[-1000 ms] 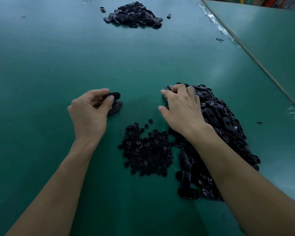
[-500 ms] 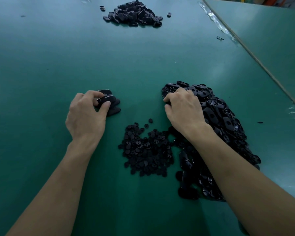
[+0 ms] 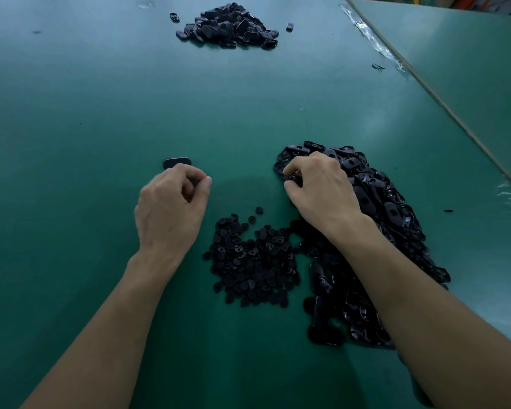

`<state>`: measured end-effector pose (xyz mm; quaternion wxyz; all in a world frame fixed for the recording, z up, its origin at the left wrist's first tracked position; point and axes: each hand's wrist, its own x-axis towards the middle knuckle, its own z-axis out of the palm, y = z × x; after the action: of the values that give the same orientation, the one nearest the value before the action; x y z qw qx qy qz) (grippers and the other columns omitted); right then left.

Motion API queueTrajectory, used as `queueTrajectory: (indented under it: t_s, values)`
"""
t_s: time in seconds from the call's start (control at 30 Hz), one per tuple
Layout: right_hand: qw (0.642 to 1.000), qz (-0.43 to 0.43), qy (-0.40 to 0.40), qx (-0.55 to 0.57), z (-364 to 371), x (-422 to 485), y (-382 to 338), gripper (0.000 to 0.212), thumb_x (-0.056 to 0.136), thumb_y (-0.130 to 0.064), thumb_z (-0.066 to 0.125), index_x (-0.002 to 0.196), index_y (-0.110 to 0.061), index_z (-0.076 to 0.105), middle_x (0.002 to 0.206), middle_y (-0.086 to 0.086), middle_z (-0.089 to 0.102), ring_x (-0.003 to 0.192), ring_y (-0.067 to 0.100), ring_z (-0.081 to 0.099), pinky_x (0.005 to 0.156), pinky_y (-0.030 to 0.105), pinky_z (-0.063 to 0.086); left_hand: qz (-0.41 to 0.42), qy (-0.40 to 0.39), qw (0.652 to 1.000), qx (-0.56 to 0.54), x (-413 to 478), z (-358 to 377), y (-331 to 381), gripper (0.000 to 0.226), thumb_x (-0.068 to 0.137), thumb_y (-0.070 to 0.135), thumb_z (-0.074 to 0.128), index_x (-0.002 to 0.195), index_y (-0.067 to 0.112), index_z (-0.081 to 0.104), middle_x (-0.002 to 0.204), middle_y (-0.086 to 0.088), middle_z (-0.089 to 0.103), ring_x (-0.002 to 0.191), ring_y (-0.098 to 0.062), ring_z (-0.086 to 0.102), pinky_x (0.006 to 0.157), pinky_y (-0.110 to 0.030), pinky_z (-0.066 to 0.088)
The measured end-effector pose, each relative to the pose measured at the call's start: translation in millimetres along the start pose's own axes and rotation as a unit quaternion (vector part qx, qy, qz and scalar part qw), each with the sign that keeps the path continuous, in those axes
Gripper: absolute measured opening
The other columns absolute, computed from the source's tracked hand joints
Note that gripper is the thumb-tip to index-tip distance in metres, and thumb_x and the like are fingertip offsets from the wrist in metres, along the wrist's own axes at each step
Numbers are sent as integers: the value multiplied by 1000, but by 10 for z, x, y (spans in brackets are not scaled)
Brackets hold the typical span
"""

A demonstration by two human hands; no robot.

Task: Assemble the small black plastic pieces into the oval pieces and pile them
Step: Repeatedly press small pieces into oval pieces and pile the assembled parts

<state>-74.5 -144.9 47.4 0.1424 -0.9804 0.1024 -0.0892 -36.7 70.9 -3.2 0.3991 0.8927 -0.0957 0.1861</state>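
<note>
My left hand [image 3: 171, 208] has let go of the oval piece [image 3: 177, 163] — it now lies on the table [image 3: 71, 113] just beyond my knuckles. My right hand [image 3: 319, 190] has curled its straight fingers into the oval pile's [image 3: 375, 196] near edge.

The table top [image 3: 101, 113] is a deep, plain green, shading darker toward its near edge. The small round pieces [image 3: 252, 261] heaped on it are matt black. Just right of that heap the oval pieces [image 3: 381, 216] are black too, but glossy, with pale bluish glints. A single oval piece [image 3: 177, 163], left of and beyond the heap, is dark with a grey sheen. The far pile [image 3: 227, 26], well beyond the heap, is black. Far right of the heap a tan seam [image 3: 455, 116] borders a paler green surface [image 3: 469, 54], and clear tape [image 3: 369, 33] glints white
</note>
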Motion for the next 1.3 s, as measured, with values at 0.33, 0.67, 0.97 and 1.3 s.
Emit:
queueTrajectory:
  t_s: [0.33, 0.67, 0.97, 1.3]
  values:
    - [997, 34, 59, 18, -24, 10, -4, 28, 99, -10, 52, 118, -17, 70, 111, 5, 70, 98, 24, 65, 74, 31, 49, 2, -21, 997, -71, -44, 61, 10, 8, 89, 35, 67, 83, 30, 66, 61, 15, 55, 58, -10, 54, 58, -41, 54]
    - [992, -26, 120, 4, -21, 29, -34, 30, 102, -5, 51, 126, -14, 67, 111, 10, 70, 105, 28, 61, 86, 37, 52, 0, -32, 994, -107, -57, 56, 62, 8, 88, 37, 68, 84, 30, 68, 62, 20, 56, 56, -5, 53, 58, -37, 55]
    - [999, 21, 28, -33, 28, 68, 78, 25, 103, -3, 49, 121, -4, 65, 114, 15, 58, 100, 30, 60, 86, 37, 53, -7, -35, 994, -108, -63, 58, 51, 8, 89, 34, 70, 84, 28, 69, 67, 20, 60, 56, -8, 54, 59, -38, 55]
    - [999, 31, 32, -11, 9, 84, 38, 17, 102, -19, 53, 111, -17, 68, 121, 7, 56, 113, 29, 52, 98, 39, 43, -6, -37, 993, -108, -59, 59, 57, 8, 90, 29, 73, 83, 30, 68, 61, 15, 57, 55, -7, 53, 59, -39, 55]
